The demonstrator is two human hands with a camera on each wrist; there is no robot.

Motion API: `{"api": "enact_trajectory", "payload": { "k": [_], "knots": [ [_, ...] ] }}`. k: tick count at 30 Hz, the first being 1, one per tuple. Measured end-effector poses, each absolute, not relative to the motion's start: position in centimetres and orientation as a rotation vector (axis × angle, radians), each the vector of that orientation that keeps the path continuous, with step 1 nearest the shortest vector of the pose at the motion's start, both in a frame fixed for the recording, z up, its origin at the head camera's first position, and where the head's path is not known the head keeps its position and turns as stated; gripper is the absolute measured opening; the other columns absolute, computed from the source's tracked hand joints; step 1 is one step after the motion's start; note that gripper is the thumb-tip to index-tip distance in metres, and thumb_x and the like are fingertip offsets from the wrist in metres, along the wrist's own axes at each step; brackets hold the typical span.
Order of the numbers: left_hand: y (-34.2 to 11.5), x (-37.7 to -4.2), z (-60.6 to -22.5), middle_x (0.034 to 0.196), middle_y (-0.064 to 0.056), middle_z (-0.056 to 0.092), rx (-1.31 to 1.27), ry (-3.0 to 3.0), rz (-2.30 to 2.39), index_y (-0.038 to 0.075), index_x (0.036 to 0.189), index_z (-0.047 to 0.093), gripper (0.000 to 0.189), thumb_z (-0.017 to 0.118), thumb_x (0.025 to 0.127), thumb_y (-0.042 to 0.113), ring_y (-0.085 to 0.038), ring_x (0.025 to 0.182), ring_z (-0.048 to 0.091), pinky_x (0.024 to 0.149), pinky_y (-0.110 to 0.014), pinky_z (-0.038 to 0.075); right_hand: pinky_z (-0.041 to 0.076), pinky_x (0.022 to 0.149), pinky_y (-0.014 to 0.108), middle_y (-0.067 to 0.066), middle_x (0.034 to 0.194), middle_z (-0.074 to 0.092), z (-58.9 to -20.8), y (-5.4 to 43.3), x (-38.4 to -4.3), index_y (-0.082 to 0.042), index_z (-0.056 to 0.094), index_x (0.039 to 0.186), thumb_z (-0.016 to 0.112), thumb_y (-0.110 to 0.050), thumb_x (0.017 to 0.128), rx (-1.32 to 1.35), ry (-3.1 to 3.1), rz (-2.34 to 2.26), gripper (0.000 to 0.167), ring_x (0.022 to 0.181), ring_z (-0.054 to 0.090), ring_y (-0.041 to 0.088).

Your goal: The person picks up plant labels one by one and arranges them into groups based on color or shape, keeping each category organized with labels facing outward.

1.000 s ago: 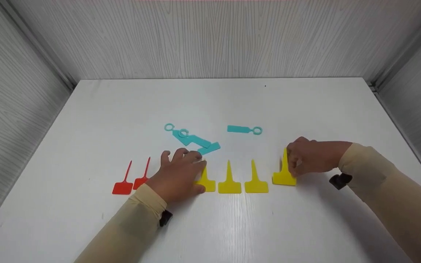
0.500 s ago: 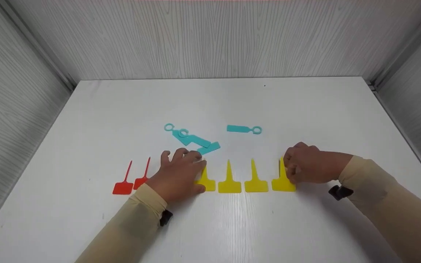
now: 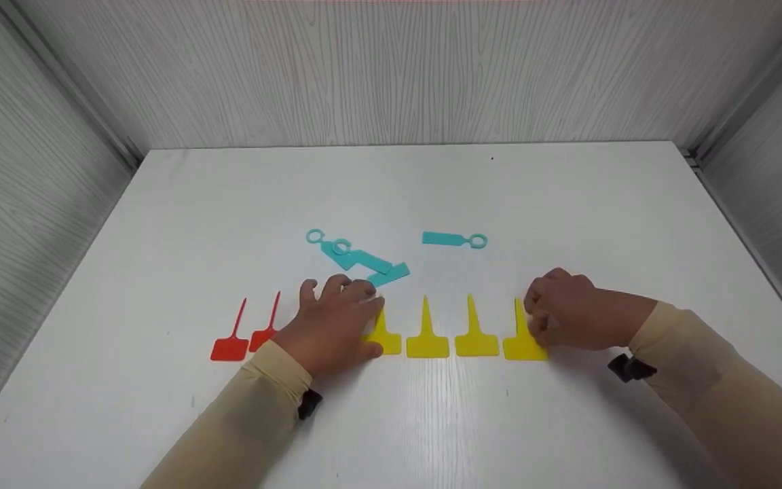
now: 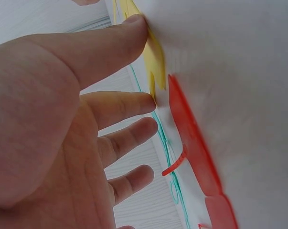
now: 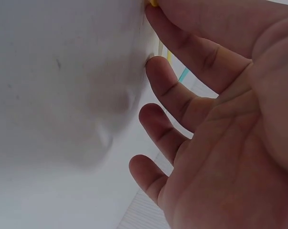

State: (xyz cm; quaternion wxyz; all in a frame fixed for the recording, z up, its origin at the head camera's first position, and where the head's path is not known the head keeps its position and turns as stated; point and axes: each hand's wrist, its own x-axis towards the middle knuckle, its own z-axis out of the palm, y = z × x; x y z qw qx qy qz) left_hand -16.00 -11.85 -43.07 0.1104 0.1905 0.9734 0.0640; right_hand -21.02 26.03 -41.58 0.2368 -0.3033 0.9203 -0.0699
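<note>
Right grip pinches rightmost T-shaped tag (flat, yellow); left grip, spread, touches leftmost yellow tag.

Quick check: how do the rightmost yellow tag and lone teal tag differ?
The rightmost yellow tag has a wide base and narrow stem; the lone teal tag is a ring-ended strip. The right hand touches the yellow tag, not the teal tag. Both are on the table.

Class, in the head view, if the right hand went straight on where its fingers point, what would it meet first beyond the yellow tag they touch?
The right hand would probably meet the next yellow tag in the row; it looks flat on the table, so the hand might pass above it.
</note>
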Motion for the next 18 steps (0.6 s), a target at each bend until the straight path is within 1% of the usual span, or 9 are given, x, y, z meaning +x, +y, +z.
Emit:
{"api": "enact_trajectory", "payload": {
  "k": [4,7,10,14,16,18],
  "knots": [
    [-11.83,-16.08,-43.07,0.163,-0.004,0.053,0.564,2.861,0.172,0.025,0.158,0.064,0.072,0.087,0.094,0.05,-0.035,0.155,0.036,0.12,-0.072,0.025,0.05,0.104,0.054,0.003,0.125,0.066,-41.73,26.07,-20.82,-0.02,0.089,0.091,0.081,-0.011,0.098,-0.842,2.55,-0.213,0.014,0.128,0.05,0.033],
    [-11.78,-16.09,-43.06,0.164,-0.004,0.053,0.557,2.858,0.167,0.026,0.158,0.064,0.073,0.087,0.094,0.05,-0.035,0.155,0.036,0.121,-0.073,0.025,0.053,0.103,0.051,0.003,0.124,0.067,-41.81,26.1,-20.68,-0.019,0.089,0.089,0.08,-0.01,0.097,-0.829,2.57,-0.233,0.015,0.125,0.052,0.032],
    [-11.79,-16.14,-43.06,0.164,-0.004,0.052,0.557,2.854,0.164,0.026,0.159,0.063,0.074,0.087,0.094,0.051,-0.036,0.156,0.036,0.122,-0.074,0.024,0.054,0.102,0.051,0.003,0.122,0.067,-41.73,26.13,-20.46,-0.018,0.089,0.091,0.08,-0.01,0.097,-0.851,2.608,-0.244,0.013,0.122,0.054,0.031],
    [-11.81,-16.2,-43.05,0.165,-0.004,0.052,0.557,2.85,0.164,0.026,0.159,0.062,0.074,0.086,0.094,0.051,-0.036,0.156,0.036,0.123,-0.075,0.023,0.054,0.1,0.052,0.004,0.119,0.066,-41.26,26.04,-20.21,-0.018,0.084,0.093,0.084,-0.013,0.098,-0.873,2.675,-0.281,0.007,0.12,0.054,0.032],
    [-11.82,-16.19,-43.04,0.165,-0.004,0.052,0.554,2.849,0.163,0.026,0.159,0.062,0.074,0.087,0.094,0.051,-0.036,0.156,0.036,0.123,-0.075,0.023,0.052,0.099,0.053,0.004,0.119,0.065,-41.01,25.82,-20.23,-0.019,0.08,0.093,0.085,-0.015,0.098,-0.862,2.71,-0.293,0.008,0.12,0.054,0.032],
    [-11.83,-16.16,-43.04,0.164,-0.004,0.052,0.549,2.847,0.167,0.026,0.159,0.062,0.074,0.087,0.094,0.051,-0.036,0.156,0.036,0.123,-0.075,0.023,0.051,0.098,0.054,0.006,0.119,0.065,-40.83,25.49,-20.44,-0.017,0.08,0.096,0.086,-0.015,0.098,-0.838,2.749,-0.3,0.007,0.12,0.054,0.033]
  ]
}}
